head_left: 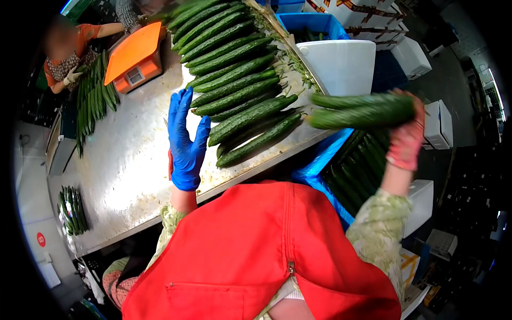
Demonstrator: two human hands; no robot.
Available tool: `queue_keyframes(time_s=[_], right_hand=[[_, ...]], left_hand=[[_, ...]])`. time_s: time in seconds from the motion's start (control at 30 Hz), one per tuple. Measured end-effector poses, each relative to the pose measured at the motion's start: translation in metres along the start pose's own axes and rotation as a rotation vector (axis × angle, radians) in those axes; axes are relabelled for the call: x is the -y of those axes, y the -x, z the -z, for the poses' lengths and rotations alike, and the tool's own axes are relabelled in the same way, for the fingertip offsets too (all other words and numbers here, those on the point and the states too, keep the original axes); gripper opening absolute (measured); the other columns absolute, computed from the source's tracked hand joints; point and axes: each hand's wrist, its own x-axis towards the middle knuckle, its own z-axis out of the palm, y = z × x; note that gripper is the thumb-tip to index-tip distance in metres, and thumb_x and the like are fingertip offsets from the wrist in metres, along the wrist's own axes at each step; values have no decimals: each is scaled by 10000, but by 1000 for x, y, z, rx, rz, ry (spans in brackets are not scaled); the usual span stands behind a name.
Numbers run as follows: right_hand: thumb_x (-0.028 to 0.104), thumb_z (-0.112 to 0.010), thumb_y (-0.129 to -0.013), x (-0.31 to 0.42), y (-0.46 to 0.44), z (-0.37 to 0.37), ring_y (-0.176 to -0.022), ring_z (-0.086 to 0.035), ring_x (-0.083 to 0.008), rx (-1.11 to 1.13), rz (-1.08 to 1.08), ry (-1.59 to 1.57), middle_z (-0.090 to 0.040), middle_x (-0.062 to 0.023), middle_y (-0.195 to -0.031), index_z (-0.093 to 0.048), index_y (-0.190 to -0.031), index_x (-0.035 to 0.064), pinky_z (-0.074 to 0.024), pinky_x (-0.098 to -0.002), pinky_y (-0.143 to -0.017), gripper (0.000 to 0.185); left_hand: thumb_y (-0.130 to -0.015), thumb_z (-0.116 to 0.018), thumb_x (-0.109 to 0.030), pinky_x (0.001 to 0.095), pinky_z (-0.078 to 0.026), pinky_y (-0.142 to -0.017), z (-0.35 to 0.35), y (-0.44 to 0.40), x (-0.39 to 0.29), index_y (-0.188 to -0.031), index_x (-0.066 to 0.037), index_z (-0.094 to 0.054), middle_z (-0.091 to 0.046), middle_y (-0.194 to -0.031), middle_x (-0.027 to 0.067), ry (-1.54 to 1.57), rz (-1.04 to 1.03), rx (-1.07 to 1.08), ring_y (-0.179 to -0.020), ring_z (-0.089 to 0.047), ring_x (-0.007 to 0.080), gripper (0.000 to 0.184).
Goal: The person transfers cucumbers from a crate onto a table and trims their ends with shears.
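My right hand [408, 141], in a thin pinkish glove, grips cucumbers [357, 113] by one end. At least two show, slightly blurred, held out level over the right edge of the table. My left hand [188, 143] wears a blue glove and is raised with its fingers stretched and nothing in them. It is just left of a long row of dark green cucumbers [240, 80] lying side by side on the metal table [133, 160]. Below my right hand is a box lined with blue plastic, full of cucumbers [357, 170].
An orange scale [133, 56] stands at the far side. Beyond it a person with a gloved hand [72, 78] is by another heap of cucumbers [95, 98]. A wrapped bundle [72, 210] lies at the table's left. White foam boxes [341, 64] stand to the right.
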Motion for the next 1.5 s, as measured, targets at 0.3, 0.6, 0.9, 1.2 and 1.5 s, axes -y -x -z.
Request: queue_keyframes(time_s=[0.3, 0.6, 0.9, 1.2, 1.5], right_hand=[[280, -693, -851, -211, 14, -150, -848, -552, -193, -296, -737, -261, -629, -57, -987, -625, -967, 100, -464, -330, -854, 224], [298, -502, -941, -112, 43, 101, -1242, -463, -356, -124, -331, -331, -528, -214, -1287, -520, -1278, 15, -325, -473, -1091, 440], [312, -512, -929, -84, 151, 224, -1165, -521, -337, -498, -227, -151, -539, -208, -1263, -552, -1245, 37, -398, -451, -1011, 421], [267, -728, -767, -80, 88, 247, -1199, -498, -315, -230, -155, 1684, -526, -159, -1290, -498, -1310, 64, -410, -387, -996, 624], [400, -720, -710, -113, -11, 243, -1299, -388, -317, 485, -287, 2134, -435, -123, -1369, -383, -1409, 84, -280, -477, -1077, 838]], left_hand=[[-830, -635, -465, 499, -237, -1112, -59, -29, 54, -1454, -154, -357, -467, -1367, 193, -448, -213, 395, -1306, -371, 408, 751], [-856, -599, -469, 447, -463, -864, -80, -48, 107, -1275, -78, -538, -596, -1121, 209, -272, -140, 555, -1007, -567, 397, 576], [-894, -581, -193, 425, -480, -803, -103, -62, 136, -1090, -31, -646, -638, -1014, 194, -387, -245, 454, -911, -609, 364, 263], [-919, -561, -308, 427, -422, -937, -104, -68, 123, -1310, -57, -528, -594, -1190, 207, -697, -352, 509, -1088, -552, 370, 465], [-895, -610, -258, 423, -400, -987, -111, -56, 62, -1307, -13, -506, -555, -1243, 226, -656, -169, 532, -1141, -522, 389, 491]])
